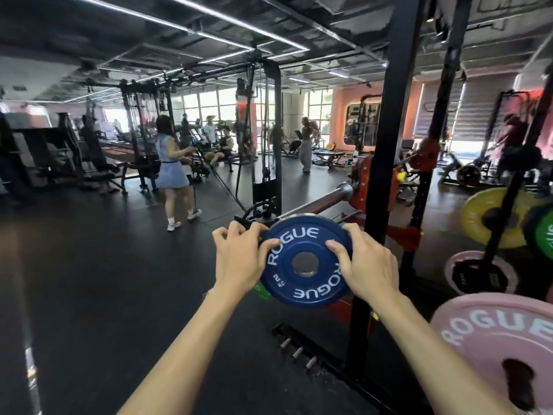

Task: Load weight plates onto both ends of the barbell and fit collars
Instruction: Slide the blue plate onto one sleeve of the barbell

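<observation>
1. One blue plate (305, 262) is held upright in the air between both hands, just below the bare barbell sleeve (323, 200).
2. Left hand (239, 259) grips its left rim, right hand (363, 265) its right rim, thumbs on the face.
3. Two pink plates (505, 339), one yellow (484, 217) and one green (543, 232) sit on the rack (386, 163) at right.

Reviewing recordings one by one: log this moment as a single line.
stage: plate in hand, off bar | left hand + right hand: grip blue Rogue plate | barbell sleeve: bare, no collar seen
</observation>
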Demonstrator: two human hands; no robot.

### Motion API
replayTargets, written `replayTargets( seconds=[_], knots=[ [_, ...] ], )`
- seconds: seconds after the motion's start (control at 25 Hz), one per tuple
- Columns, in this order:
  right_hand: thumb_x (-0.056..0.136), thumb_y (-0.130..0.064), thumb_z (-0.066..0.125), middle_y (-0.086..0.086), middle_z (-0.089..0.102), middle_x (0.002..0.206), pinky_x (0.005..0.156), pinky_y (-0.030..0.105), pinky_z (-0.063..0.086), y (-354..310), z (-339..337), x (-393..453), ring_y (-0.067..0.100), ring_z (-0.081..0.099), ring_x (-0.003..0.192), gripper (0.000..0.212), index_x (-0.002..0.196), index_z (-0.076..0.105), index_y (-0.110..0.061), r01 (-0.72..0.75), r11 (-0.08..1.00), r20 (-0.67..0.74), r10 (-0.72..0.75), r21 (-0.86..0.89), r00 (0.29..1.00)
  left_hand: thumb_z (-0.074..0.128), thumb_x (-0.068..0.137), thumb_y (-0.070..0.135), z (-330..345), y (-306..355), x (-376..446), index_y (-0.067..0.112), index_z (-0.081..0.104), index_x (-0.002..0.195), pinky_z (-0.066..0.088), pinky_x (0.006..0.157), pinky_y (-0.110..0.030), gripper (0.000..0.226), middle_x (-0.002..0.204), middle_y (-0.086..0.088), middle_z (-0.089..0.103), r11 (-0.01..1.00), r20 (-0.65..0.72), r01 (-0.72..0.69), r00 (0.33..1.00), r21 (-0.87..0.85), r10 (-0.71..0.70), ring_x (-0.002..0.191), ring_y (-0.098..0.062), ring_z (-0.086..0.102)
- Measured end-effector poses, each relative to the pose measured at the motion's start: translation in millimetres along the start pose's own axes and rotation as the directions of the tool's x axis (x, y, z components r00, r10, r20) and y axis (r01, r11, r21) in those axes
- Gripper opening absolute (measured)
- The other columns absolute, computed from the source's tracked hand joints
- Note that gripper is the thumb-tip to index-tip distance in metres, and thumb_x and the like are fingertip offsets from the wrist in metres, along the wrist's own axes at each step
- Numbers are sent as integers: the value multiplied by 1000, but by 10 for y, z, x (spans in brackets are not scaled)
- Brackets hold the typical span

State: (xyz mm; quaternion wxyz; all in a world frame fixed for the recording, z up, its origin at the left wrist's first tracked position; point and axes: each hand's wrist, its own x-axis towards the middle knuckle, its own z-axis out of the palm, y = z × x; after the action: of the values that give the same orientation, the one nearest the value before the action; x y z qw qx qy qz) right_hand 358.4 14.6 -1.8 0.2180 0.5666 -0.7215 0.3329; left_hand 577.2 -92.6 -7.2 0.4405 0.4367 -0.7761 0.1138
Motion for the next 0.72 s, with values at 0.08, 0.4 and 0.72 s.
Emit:
replayTargets(
  seconds=[0.08, 0.4, 0.72],
  knots=[
    [94, -63, 33, -2, 66, 108, 63, 36, 45, -242, 198, 130, 32, 66, 87, 44, 120, 43, -29, -28, 998, 11, 28, -50, 1000, 43, 94, 62, 95, -342, 160, 28, 61, 105, 20, 92, -36, 40, 87, 6, 54, 999, 5, -14, 1000, -38, 14, 93, -19, 45],
    [93, -63, 36, -2, 66, 101, 62, 36, 44, -660, 702, 526, 33, 65, 84, 43, 116, 44, -27, -158, 978, -5, 158, -137, 987, 51, 93, 57, 537, -984, 691, 26, 64, 101, 20, 84, -36, 35, 77, 21, 29, 976, 0, -90, 996, -199, 92, 81, -7, 23],
    [93, -65, 35, 0, 66, 99, 60, 35, 43, -608, 1146, 985, 33, 65, 82, 42, 110, 42, -27, -176, 963, 2, 181, -203, 984, 58, 93, 52, 1145, -1208, 1085, 23, 64, 101, 27, 84, -41, 30, 76, 28, 25, 954, 10, -73, 997, -291, 79, 79, -6, 16]
  ],
)
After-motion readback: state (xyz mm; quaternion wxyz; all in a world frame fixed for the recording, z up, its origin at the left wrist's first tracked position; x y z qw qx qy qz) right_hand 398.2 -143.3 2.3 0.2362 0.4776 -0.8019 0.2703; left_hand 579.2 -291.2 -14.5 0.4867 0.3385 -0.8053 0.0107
